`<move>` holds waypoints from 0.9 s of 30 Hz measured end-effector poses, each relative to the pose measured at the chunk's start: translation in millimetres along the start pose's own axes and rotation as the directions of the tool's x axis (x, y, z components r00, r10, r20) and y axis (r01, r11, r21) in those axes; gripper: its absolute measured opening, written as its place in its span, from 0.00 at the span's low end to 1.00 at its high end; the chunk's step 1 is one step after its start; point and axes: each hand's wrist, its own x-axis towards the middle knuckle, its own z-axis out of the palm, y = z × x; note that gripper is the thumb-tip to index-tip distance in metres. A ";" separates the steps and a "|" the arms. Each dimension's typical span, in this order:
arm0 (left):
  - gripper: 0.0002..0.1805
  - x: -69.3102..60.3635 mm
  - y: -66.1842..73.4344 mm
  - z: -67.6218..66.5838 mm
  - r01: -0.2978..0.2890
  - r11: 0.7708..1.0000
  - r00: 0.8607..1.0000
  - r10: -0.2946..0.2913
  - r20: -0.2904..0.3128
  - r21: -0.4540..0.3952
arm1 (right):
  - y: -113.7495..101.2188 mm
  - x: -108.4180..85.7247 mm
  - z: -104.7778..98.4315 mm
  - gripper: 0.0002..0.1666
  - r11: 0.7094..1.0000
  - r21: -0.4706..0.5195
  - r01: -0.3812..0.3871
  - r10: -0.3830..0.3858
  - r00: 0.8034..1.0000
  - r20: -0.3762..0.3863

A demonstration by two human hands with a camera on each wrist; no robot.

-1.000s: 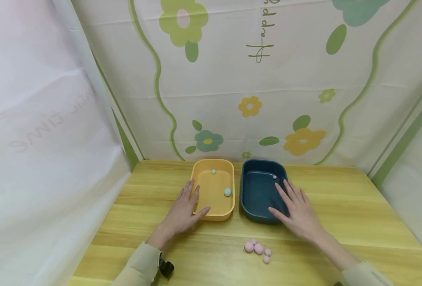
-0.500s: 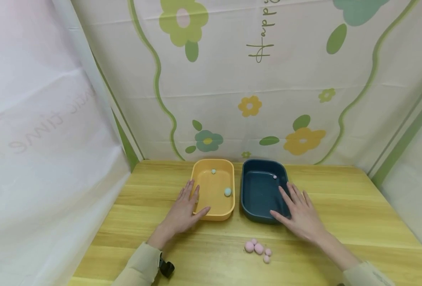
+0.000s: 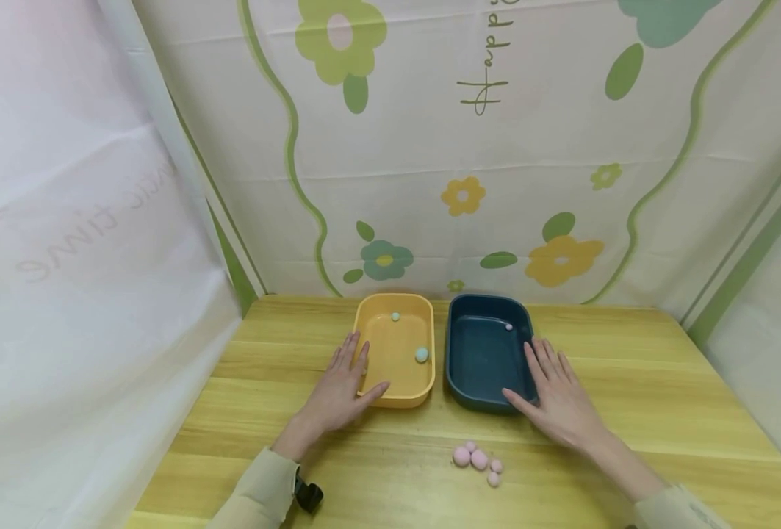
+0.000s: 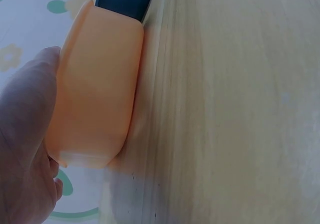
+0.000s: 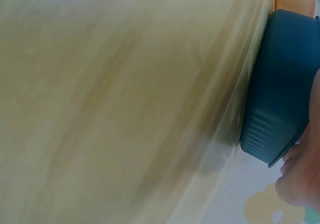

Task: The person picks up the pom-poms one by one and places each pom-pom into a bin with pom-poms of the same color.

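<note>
The left hand [image 3: 336, 389] rests, fingers spread, on the left and front rim of a yellow tray [image 3: 393, 401]; the left wrist view shows it against the tray's side [image 4: 95, 84]. Inside lie a small green ball [image 3: 395, 317] and a larger one [image 3: 422, 355]. At the right edge of a dark blue tray [image 3: 479, 367], the right hand [image 3: 562, 400] lies with its fingers extended, thumb over the front rim. That tray has one tiny pink ball [image 3: 508, 327] in it. Neither hand holds a ball.
Several pink balls [image 3: 479, 460] of differing size lie in a group on the wooden table [image 3: 390, 470], in front of the blue tray. Behind the trays hangs a white cloth [image 3: 390, 147] with printed flowers; another white cloth [image 3: 86, 294] hangs at the left.
The right hand has shifted slightly right, its index finger moving from over the blue tray's inside to its right rim. The left hand, trays and balls stay in place.
</note>
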 end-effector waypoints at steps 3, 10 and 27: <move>0.55 0.5 1.0 -2.3 0.009 1.000 1.000 -0.009 0.015 0.006 | 0.5 0.1 -0.7 0.62 1.000 -0.004 0.008 -0.008 1.000 -0.007; 0.52 -0.7 5.1 -7.9 0.008 1.000 1.000 -0.007 0.029 -0.025 | 3.5 -1.5 2.2 0.62 1.000 -0.010 0.016 -0.016 1.000 -0.007; 0.39 -14.1 17.5 -3.8 -0.211 0.969 0.962 0.183 -0.203 -0.130 | 3.9 -0.3 3.5 0.62 1.000 0.000 -0.006 0.006 1.000 0.016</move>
